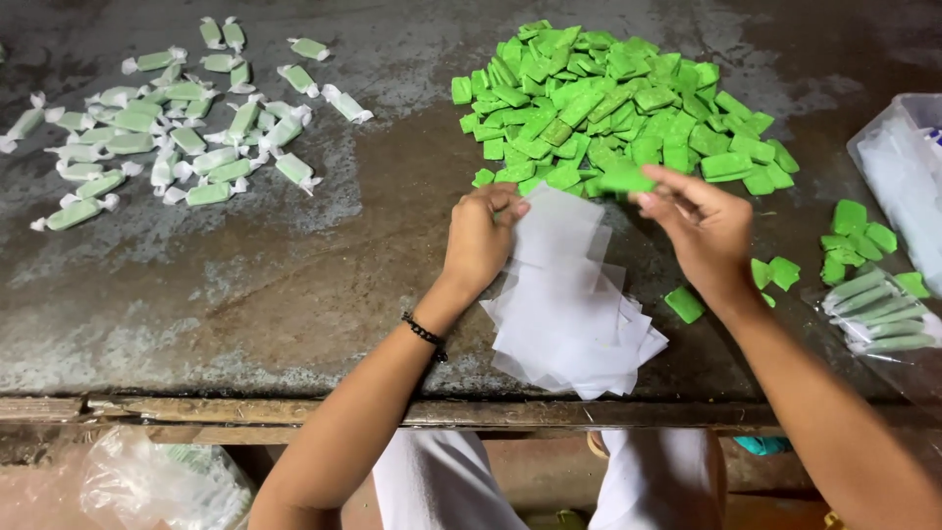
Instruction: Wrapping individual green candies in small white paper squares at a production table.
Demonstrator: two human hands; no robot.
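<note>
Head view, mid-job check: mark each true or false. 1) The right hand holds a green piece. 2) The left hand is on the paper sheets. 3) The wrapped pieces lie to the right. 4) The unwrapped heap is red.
1) True: the right hand pinches a green piece.
2) True: the left hand touches the white paper sheets.
3) False: the wrapped pieces lie to the left.
4) False: the unwrapped heap is green.

A small sweet-making workshop: a worn metal worktable [245, 294] carries a heap of green candies [618, 108], wrapping papers [569, 314] and wrapped sweets [167, 128].
</note>
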